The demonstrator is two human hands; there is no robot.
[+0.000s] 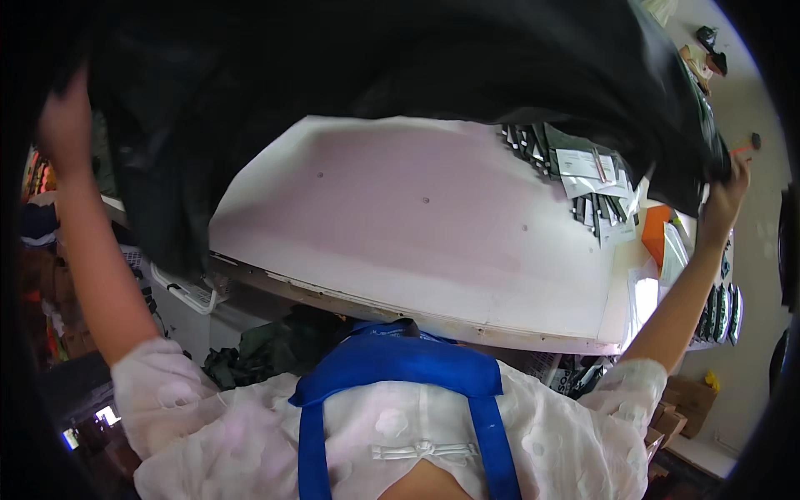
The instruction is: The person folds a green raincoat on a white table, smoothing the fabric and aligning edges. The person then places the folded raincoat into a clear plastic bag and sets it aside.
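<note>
Both my arms are raised and spread wide, with a large black cloth (400, 67) stretched between my hands above the table. My left hand (68, 125) is closed on the cloth's left side, its fingers partly lost in shadow and blur. At the right edge, my right hand (727, 196) grips the other side. The cloth billows upward in the middle, and a long fold hangs down on the left past the table's edge. Whether it is a garment or a plain sheet, I cannot tell. It hides the far part of the white table (400, 208).
Several dark packets with white labels (587, 171) lie fanned on the table's right side. Beside them stands an orange item (656, 233). A white basket (187, 292) is below the table's left edge, near dark bundled fabric (283, 346). Cardboard boxes (687, 404) sit at lower right.
</note>
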